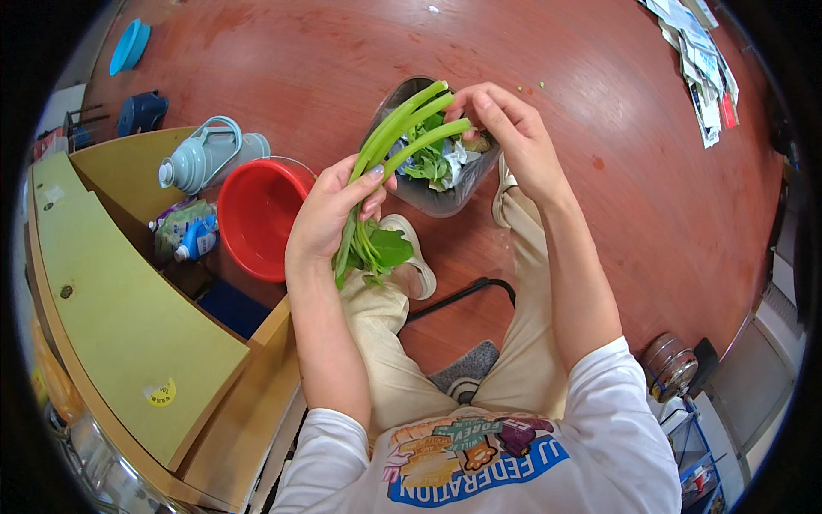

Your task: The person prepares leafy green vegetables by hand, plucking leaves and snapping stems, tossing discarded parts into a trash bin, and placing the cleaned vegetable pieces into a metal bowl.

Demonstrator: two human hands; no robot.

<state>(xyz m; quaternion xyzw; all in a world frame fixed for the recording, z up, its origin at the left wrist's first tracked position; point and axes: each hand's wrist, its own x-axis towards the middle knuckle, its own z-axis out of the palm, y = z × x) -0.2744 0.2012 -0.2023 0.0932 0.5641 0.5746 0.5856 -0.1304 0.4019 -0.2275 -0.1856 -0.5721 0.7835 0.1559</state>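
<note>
My left hand (337,209) is closed around a bunch of leafy green vegetable stems (401,132). The thick cut ends point up and away from me, while the leaves (388,247) hang below my fist over my left knee. At the cut ends is my right hand (514,132), its fingertips bent in close against them; whether it pinches a stem cannot be made out. Beneath the stems stands a grey plastic waste bin (443,205) with a bag lining. Inside it lie green leaves (427,164) and crumpled white paper (457,160), partly hidden by the stems.
A red bucket (257,218) stands left of my left hand, beside a light blue thermos flask (205,157) and several bottles (196,238). An open-fronted wooden cabinet (128,308) borders my left side. Papers (700,70) lie on the reddish floor (616,212) at far right.
</note>
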